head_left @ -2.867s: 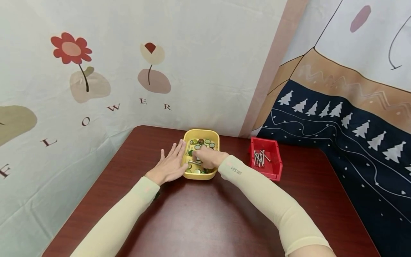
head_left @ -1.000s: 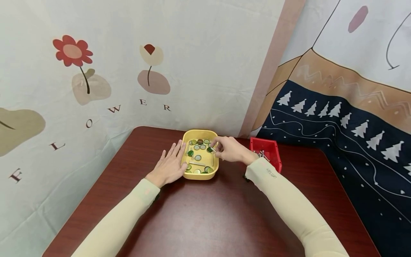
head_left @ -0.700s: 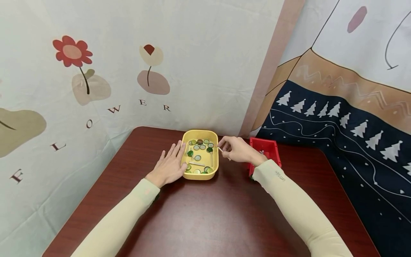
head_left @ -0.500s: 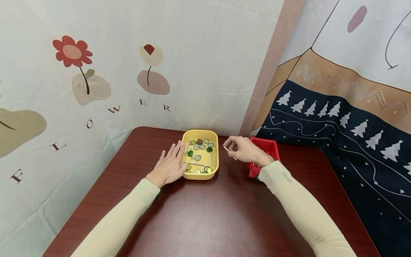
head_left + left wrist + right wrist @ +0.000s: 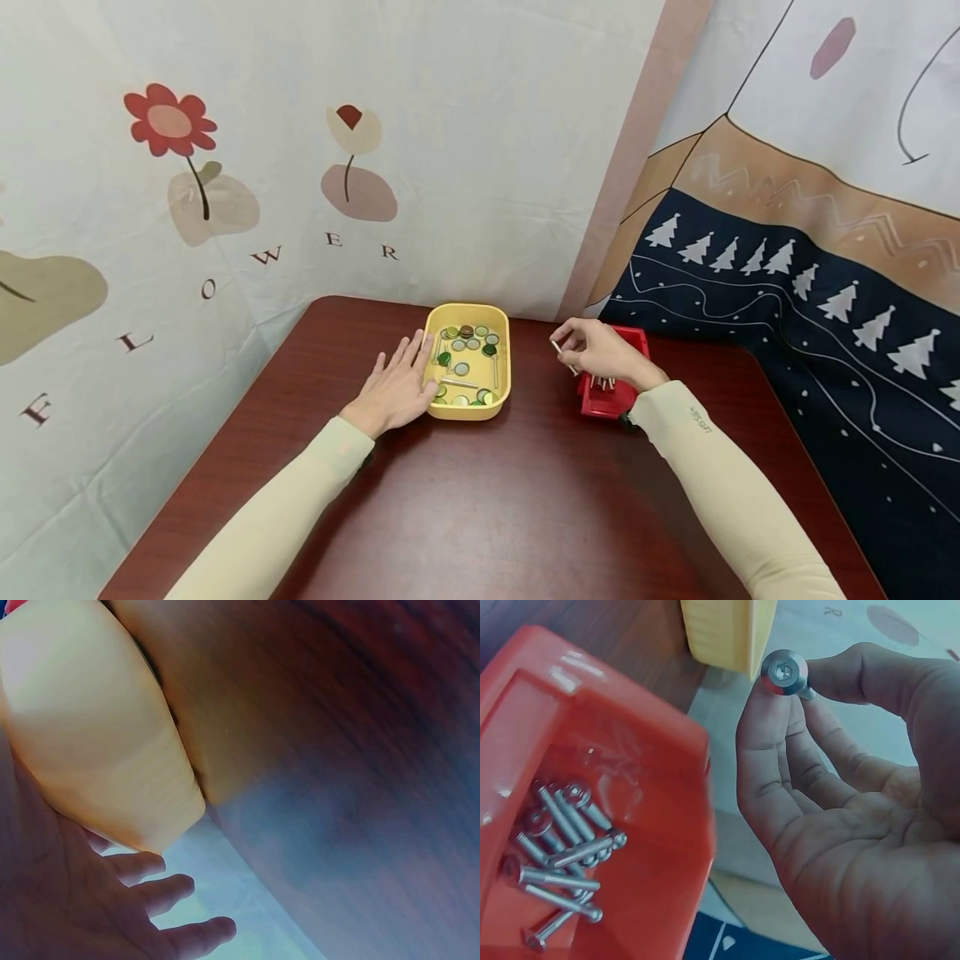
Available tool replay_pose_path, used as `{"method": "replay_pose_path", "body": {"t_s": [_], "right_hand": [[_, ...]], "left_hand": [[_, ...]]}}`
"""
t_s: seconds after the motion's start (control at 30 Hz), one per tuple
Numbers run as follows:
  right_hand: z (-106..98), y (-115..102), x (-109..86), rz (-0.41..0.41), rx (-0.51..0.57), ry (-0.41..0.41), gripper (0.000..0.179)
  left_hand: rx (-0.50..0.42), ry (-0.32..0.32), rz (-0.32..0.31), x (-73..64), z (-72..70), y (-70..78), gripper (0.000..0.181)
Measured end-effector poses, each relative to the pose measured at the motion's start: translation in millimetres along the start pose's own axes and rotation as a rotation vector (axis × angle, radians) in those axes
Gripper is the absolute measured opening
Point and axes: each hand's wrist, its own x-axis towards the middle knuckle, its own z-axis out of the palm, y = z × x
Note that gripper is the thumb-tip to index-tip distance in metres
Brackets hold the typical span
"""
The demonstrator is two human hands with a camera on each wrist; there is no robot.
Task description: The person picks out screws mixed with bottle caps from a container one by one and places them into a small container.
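Right hand (image 5: 600, 352) pinches one bolt (image 5: 784, 673) near a red bin (image 5: 600, 408) already holding many; other bolts (image 5: 459, 383) remain among caps (image 5: 461, 368) in a yellow tray (image 5: 465, 413), left hand (image 5: 396, 385) spread against it.

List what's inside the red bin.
A loose pile of silver bolts lies in the red bin. Upper bolts partly hide those beneath; in the head view, the right hand covers part of the inside.

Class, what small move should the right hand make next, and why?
Probably carry the bolt slightly rightward over the red bin and release it: the right hand pinches it, the head view shows it mostly left of the bin, and similar bolts lie inside.
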Motion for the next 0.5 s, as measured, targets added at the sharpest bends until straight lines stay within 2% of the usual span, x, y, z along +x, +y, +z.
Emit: {"method": "replay_pose_path", "body": {"t_s": [0.2,0.5], "right_hand": [[-8.4,11.9,-7.9,0.029,0.073,0.002,0.036],[-20.4,29.4,-18.3,0.080,0.099,0.039,0.040]], "left_hand": [[0.003,0.002,0.005,1.0,1.2,0.1,0.087],[0.006,0.004,0.007,1.6,1.5,-0.8,0.087]]}}
